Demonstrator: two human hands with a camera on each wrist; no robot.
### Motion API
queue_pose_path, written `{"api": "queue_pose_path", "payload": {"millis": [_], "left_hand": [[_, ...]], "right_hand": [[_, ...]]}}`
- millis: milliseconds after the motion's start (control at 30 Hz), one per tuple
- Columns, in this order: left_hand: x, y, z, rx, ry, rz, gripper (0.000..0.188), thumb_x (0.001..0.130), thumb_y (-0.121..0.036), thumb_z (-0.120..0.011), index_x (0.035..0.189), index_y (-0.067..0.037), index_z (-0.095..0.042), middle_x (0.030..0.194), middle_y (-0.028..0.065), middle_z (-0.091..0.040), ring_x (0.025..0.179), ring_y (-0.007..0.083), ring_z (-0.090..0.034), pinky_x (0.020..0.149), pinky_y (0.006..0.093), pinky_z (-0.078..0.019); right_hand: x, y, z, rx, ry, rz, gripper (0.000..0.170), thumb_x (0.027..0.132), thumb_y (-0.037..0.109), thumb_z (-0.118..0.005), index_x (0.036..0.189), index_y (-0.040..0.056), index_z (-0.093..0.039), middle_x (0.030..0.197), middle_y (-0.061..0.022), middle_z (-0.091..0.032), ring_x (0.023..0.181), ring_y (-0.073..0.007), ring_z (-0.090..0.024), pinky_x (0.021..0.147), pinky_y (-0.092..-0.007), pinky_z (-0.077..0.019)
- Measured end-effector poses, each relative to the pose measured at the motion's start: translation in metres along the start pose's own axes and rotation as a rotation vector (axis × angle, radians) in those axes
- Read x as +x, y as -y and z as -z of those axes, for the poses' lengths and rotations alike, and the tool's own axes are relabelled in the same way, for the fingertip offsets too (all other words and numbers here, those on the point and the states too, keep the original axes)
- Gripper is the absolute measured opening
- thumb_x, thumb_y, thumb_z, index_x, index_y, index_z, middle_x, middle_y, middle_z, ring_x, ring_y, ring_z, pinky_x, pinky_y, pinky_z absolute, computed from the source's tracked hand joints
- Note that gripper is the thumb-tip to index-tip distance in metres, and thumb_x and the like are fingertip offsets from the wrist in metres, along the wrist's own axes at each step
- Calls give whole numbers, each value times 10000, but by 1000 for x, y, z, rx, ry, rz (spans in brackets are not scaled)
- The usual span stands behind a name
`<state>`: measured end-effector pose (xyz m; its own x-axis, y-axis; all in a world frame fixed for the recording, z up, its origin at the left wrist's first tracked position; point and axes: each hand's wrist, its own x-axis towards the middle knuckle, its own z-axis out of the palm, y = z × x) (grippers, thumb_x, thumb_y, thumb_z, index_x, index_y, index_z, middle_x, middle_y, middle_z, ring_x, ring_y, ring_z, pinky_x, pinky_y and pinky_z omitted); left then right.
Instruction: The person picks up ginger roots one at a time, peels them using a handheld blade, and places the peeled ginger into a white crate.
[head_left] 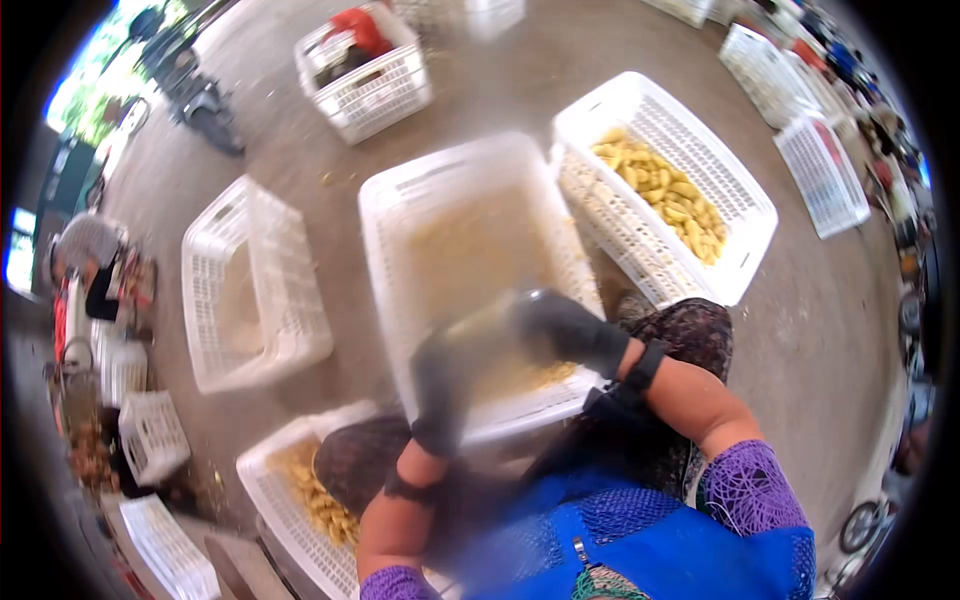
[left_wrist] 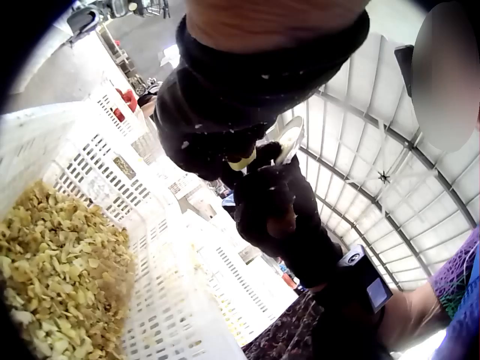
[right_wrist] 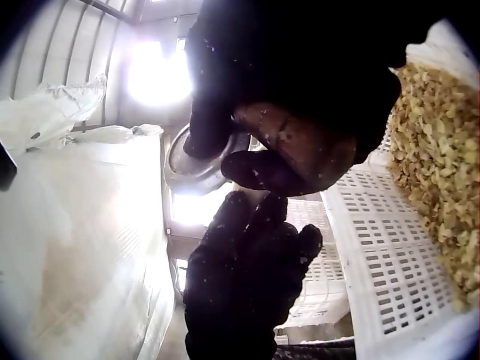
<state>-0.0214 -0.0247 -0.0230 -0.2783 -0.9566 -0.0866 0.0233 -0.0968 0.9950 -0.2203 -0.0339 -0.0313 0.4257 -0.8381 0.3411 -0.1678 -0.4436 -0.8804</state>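
Note:
Both hands wear dark gloves and meet above a white basket filled with pale yellow scraps. My left hand pinches a small pale yellow piece, mostly hidden by the fingers. My right hand grips a round, shiny metal tool, its rim showing beyond the forefinger; I cannot tell its exact kind. In the right wrist view, the left fingertips lie right below the right thumb. The head view is blurred around the hands.
On the right stands a white basket of yellow pieces; another basket with yellow pieces is by the left knee. A white basket stands on the left, and one with a red item lies ahead. A motorcycle is farther off.

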Motion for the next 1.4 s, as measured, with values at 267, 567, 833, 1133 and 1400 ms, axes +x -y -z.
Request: {"api": "queue_pose_path", "payload": {"millis": [267, 567, 833, 1133, 1400], "left_hand": [[5, -5, -11, -22, 50, 34, 537, 828, 6, -516, 1353, 8, -403, 1032, 153, -618, 810, 162, -595, 749, 277, -481], [3, -12, -12, -131, -3, 119, 414, 873, -91, -521, 1259, 50, -479, 992, 147, -620, 793, 177, -609, 750, 289, -491], [-15, -77, 16, -231, -250, -101, 347, 935, -61, -445, 1268, 35, -474, 1000, 145, -632, 810, 160, -599, 722, 280, -509], [-77, -117, 115, 609, -546, -508, 303, 952, -104, -458, 1199, 58, -526, 1158, 150, -568, 859, 167, -600, 740, 272, -521], [-225, -21, 254, 178, -1014, -153, 237, 904, -104, -526, 1105, 13, -572, 905, 124, -640, 774, 187, -624, 671, 294, -529]], "right_hand": [[1, 20, 22, 285, -538, -247, 186, 908, 98, -494, 1065, 27, -564, 945, -67, -582, 861, -164, -564, 771, -280, -488], [-3, 11, 148, 76, -1168, -296, 214, 875, 131, -591, 1045, 5, -623, 778, -80, -672, 596, -99, -602, 509, -207, -452], [25, 12, 65, -140, -481, -394, 256, 874, 89, -541, 1124, 36, -560, 879, -48, -650, 701, -123, -620, 579, -237, -486], [23, 21, 48, -70, -353, -630, 219, 883, 319, -571, 762, 137, -580, 554, 70, -392, 493, -41, -367, 442, -219, -301], [5, -57, 84, 364, -310, -749, 166, 898, 275, -600, 826, 132, -555, 567, 50, -395, 423, -41, -337, 378, -195, -223]]}}
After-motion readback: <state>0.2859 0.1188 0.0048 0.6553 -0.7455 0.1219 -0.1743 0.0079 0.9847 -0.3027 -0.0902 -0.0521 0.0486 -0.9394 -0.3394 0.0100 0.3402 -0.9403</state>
